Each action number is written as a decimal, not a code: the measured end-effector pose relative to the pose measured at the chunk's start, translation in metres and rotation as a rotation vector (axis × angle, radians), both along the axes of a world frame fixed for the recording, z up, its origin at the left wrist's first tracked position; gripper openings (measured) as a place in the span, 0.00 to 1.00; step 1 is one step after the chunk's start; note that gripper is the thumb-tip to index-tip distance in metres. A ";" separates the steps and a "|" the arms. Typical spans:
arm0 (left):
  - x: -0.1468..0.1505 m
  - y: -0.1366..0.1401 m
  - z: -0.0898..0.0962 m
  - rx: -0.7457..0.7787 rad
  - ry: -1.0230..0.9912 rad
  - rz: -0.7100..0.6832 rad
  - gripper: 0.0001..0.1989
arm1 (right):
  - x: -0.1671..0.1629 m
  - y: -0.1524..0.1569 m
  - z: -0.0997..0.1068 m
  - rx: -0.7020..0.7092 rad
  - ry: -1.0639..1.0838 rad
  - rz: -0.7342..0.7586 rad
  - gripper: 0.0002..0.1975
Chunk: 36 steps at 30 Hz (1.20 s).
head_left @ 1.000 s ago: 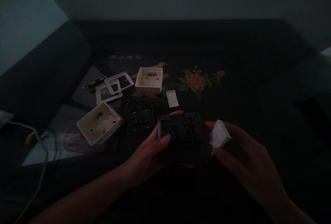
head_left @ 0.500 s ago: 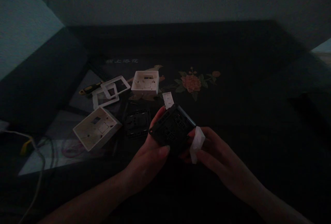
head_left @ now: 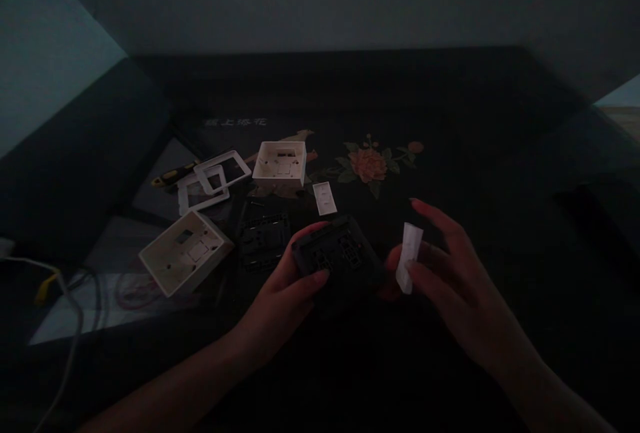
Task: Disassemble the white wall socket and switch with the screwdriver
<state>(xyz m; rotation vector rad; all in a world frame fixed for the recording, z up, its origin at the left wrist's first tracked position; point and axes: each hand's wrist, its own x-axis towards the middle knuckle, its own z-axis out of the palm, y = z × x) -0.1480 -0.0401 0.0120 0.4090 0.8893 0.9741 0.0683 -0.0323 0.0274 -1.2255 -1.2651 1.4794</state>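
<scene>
My left hand [head_left: 293,283] grips a black wall-switch module [head_left: 340,253] by its left edge, thumb on the top face. To its right, my right hand [head_left: 455,273] pinches a white switch rocker [head_left: 410,256] between thumb and fingers, its index finger raised apart. The rocker is held clear of the module. Another white rocker [head_left: 325,199] lies on the table just beyond the module. A second black module [head_left: 265,238] rests left of my left hand, dim against the dark table.
Two white mounting boxes, one nearer [head_left: 187,253] and one farther [head_left: 280,163], stand open side up. White cover frames [head_left: 215,176] overlap beside a yellow-black screwdriver [head_left: 175,173]. A pale cable [head_left: 77,326] runs down the left side. The table [head_left: 475,153] bears a printed flower.
My right hand has moved right and slightly up with the rocker, away from the module. My left hand has turned and lowered the module a little, uncovering the rocker on the table.
</scene>
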 end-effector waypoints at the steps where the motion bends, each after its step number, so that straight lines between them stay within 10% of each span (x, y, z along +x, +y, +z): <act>1: 0.000 -0.001 0.000 0.000 0.010 -0.003 0.25 | 0.001 0.001 -0.001 -0.048 0.052 0.011 0.24; 11: -0.001 0.002 -0.002 0.029 0.038 -0.070 0.29 | 0.007 0.011 -0.012 -0.289 0.162 0.057 0.38; 19: -0.007 -0.001 0.000 0.195 0.152 -0.276 0.61 | 0.007 0.014 -0.005 -0.217 0.042 0.068 0.37; 36: -0.005 -0.001 0.002 0.466 0.371 -0.204 0.55 | 0.004 0.006 -0.007 -0.209 0.143 0.221 0.31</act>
